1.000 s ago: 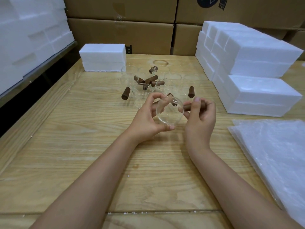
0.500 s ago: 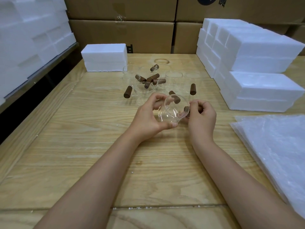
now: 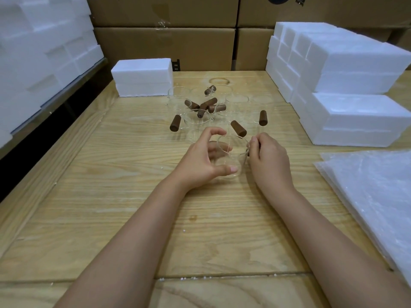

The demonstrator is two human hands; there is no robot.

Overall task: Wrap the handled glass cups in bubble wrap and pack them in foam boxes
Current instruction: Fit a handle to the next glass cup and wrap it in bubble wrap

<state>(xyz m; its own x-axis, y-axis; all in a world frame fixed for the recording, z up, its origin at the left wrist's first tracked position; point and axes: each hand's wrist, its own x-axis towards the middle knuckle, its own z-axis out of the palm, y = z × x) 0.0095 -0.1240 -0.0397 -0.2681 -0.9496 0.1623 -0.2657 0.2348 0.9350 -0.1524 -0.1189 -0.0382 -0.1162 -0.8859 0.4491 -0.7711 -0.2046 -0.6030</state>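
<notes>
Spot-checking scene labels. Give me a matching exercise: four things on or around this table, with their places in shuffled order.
Things:
1. bubble wrap sheets
2. lone foam box
3. held glass cup
4. cardboard boxes

Places:
A. between the left hand and right hand
B. stacked behind the table
C. near right edge of the table
D. back left of the table

Pairs: 1-C, 2-D, 3-A, 4-B
</notes>
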